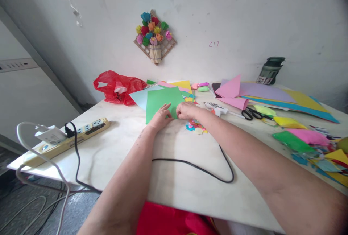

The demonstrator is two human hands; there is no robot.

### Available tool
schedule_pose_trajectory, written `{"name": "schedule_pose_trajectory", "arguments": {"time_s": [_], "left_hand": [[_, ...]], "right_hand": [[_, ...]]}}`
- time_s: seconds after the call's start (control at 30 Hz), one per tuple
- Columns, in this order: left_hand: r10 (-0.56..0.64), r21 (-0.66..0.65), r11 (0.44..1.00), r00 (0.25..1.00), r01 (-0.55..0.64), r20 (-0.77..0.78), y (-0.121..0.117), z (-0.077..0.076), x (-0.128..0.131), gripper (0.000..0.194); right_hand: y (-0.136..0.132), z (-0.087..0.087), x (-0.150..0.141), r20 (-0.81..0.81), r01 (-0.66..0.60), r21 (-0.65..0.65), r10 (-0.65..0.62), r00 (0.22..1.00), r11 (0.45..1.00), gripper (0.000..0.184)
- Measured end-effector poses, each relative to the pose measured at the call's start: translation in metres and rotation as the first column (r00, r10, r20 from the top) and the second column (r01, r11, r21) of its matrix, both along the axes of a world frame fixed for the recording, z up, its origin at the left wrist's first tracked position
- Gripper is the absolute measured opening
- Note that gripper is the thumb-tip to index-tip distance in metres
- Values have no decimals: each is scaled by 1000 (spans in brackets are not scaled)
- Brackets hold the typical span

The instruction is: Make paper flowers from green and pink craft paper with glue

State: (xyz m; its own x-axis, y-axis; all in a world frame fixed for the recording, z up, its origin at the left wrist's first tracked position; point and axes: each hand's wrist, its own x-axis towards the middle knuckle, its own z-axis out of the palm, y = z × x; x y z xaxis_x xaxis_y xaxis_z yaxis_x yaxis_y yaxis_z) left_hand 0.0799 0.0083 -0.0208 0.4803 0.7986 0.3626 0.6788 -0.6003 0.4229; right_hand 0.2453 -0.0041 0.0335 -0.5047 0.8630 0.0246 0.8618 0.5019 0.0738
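1. Nearest, a black cable (pixel 190 161) loops across the pale surface (pixel 179 188).
2. The left hand (pixel 161 116) lies loosely open, its fingers slightly spread at the near edge of a green paper sheet (pixel 160 100). The right hand (pixel 187 110) is curled at the sheet's near right corner; whether it grips the paper is hidden.
3. The step in hand looks like steadying and working that corner. The next move seems to call for light pressure from the left hand, so the thin sheet neither slides nor creases.
4. The sheet is plain bright green, straight-edged and mostly flat. It lies in the middle of the surface, partly over a pale blue sheet (pixel 138 98).
5. Just beside the right hand are small colored paper scraps (pixel 196 127) and a glue gun (pixel 219 110); black scissors (pixel 248 114) lie farther right.
6. Beyond, toward the wall, is a crumpled red plastic bag (pixel 116 87).
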Motion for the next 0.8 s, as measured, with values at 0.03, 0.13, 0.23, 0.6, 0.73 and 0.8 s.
{"name": "schedule_pose_trajectory", "arguments": {"time_s": [0.03,0.13,0.23,0.6,0.73,0.8], "left_hand": [[-9,11,1000,1000,9,-5,1,0,0,5],[-13,22,1000,1000,13,-15,2,-1,1,6],[-8,1,1000,1000,8,-18,2,-2,2,5],[-18,-22,1000,999,17,-47,-4,3,1,4],[-2,-51,999,999,0,-41,-5,4,0,5],[-5,-43,999,999,4,-42,-6,4,0,5]], "right_hand": [[0,0,0,-3,2,-1,-2,1000,1000,26],[1,-1,0,-5,13,-1,-13,1000,1000,25],[0,-4,-1,-21,18,-16,-19,1000,1000,26],[-3,-1,-6,-115,112,-136,-128,985,984,22],[4,-7,-2,-166,104,-200,-138,976,974,21],[9,-11,0,-198,64,-241,-113,974,968,21]]}}
